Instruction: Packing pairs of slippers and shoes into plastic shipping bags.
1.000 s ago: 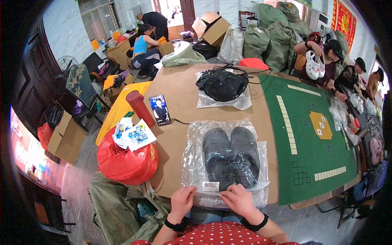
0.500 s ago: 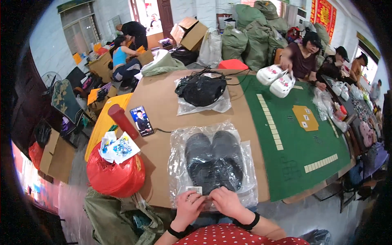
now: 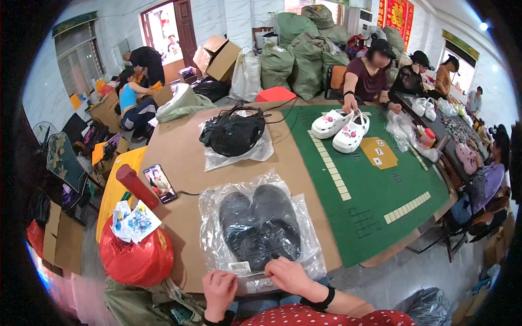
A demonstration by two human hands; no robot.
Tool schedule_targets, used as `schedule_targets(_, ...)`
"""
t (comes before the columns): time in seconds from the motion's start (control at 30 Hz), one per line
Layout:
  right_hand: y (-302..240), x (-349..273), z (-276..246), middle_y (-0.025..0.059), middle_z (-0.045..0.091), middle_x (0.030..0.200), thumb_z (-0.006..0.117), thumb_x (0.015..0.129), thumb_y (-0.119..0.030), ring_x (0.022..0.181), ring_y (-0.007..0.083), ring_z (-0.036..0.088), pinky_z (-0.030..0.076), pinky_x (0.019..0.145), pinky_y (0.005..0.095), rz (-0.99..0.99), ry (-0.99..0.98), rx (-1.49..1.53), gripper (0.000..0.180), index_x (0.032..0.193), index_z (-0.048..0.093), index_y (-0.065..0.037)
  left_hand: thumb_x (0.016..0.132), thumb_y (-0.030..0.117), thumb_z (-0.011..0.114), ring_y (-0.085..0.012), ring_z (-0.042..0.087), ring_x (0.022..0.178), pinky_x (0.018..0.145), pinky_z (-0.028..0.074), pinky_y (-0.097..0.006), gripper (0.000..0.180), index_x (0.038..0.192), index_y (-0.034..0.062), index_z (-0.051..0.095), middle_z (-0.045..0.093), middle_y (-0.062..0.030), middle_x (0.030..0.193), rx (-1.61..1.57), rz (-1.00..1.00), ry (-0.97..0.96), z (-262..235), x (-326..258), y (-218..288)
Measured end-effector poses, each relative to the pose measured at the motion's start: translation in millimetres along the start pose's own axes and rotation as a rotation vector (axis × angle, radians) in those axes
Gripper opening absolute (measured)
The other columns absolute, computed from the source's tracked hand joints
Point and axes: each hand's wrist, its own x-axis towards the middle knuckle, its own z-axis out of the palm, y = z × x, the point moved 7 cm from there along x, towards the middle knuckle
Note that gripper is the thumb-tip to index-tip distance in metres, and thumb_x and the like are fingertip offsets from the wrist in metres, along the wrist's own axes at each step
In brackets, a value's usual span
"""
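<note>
Before us, at the middle of the table's point(image 3: 185, 130) near edge, lies a clear bag point(image 3: 209, 214) with a pair of black shoes point(image 3: 262, 220) in it, side by side, and a white label point(image 3: 239, 267) at its near end. Our left hand point(image 3: 219, 285) is at the bag's near left corner, fingers curled in; we cannot tell whether they pinch the film. Our right hand point(image 3: 288, 275) lies over the bag's near edge, just beyond the shoes' ends, fingers bent down — their tips are hidden, so we cannot tell if they grip.

Toward the left edge we have a phone point(image 3: 160, 183) with its screen lit, a red flask point(image 3: 136, 186) near it, and a red roll point(image 3: 136, 261) at the near left corner with crumpled wrappers point(image 3: 136, 221) on top. Toward the far edge a black bundle point(image 3: 236, 135) with cords rests on clear plastic. A green mat point(image 3: 321, 217) covers the right side — over its far part a co-worker's hand point(image 3: 349, 103) holds white clogs point(image 3: 348, 131).
</note>
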Motion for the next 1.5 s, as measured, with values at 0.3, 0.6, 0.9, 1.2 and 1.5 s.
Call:
schedule_targets(0.3,-11,0,-14,0.0041,0.061,0.092,0.067,0.081,-0.010,0.088,0.0274,0.061,0.052,0.070,0.0386,-0.006,-0.025,0.126,0.016,0.095,0.059,-0.011,0.071,0.015,0.078,-0.0324,0.059,0.091,0.076,0.049,-0.041,0.028,0.095,0.0079,0.064,0.061,-0.0116,0.099,-0.107,-0.164,0.002,-4,-6,-21)
schedule_targets(0.6,60,6,-128,0.0064,0.064,0.089,0.071,0.083,-0.014,0.081,0.0245,0.062,0.050,0.071,0.0346,0.286,0.384,0.047,0.010,0.088,0.064,-0.009,0.072,0.042,0.081,-0.0385,0.057,0.101,0.086,0.047,-0.045,0.070,0.123,0.0006,0.058,0.061,-0.0193,0.106,-0.132,-0.372,-0.172,25,-7,-44)
schedule_targets(0.9,240,-15,-260,0.0166,0.058,0.109,0.074,0.073,-0.013,0.108,0.0371,0.052,0.041,0.095,0.0447,0.489,0.747,-0.513,0.043,0.111,0.056,-0.004,0.070,0.042,0.082,-0.0398,0.054,0.107,0.091,0.046,-0.045,0.073,0.121,-0.0045,0.058,0.056,-0.0213,0.112,-0.051,-0.360,-0.291,35,-11,-42)
schedule_targets(1.2,357,-34,-352,0.0216,0.057,0.128,0.079,0.071,-0.028,0.119,0.0388,0.054,0.043,0.101,0.0449,0.808,0.713,-0.591,0.075,0.133,0.048,0.001,0.085,0.037,0.072,-0.0428,0.048,0.118,0.099,0.041,-0.047,0.064,0.132,-0.0007,0.053,0.051,-0.0248,0.130,-0.026,-0.344,-0.330,40,-13,-39)
schedule_targets(1.5,373,43,-334,0.0209,0.066,0.119,0.081,0.066,-0.034,0.111,0.0375,0.062,0.046,0.096,0.0452,0.850,0.484,-0.389,0.085,0.141,0.045,-0.014,0.082,0.034,0.074,-0.0435,0.052,0.112,0.095,0.043,-0.047,0.062,0.130,-0.0008,0.054,0.054,-0.0250,0.123,-0.003,-0.375,-0.303,36,-7,-38)
